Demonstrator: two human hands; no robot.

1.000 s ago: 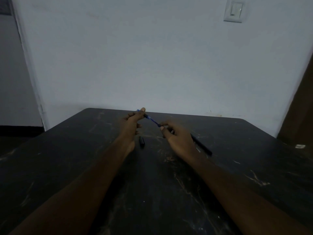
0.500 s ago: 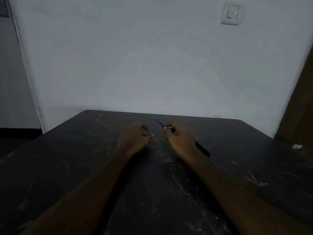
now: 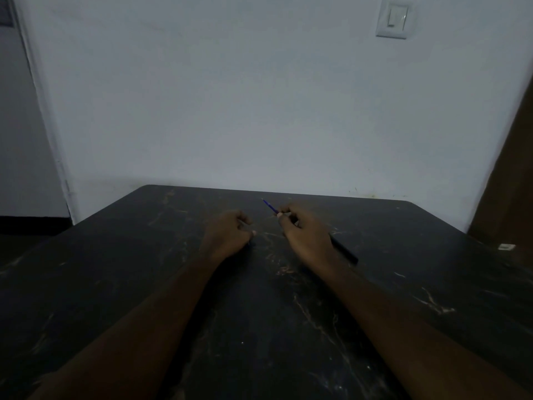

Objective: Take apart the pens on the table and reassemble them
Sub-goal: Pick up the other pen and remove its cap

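**Blue refill [image 3: 269,207] in right hand [image 3: 307,235]; barrel [image 3: 344,252] alongside**

Refill is pinched near its rear, tip angled up & left, away from the wrist. Barrel lies on table [image 3: 144,255] just behind that hand, axis approx. parallel. Left hand [image 3: 227,236] is curled, farther off; contents can't be told.

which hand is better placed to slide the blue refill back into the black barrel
Right, probably: the right hand pinches the blue refill, and the black barrel lies on the table right beside it, partly hidden by it. The left hand sits curled farther away.
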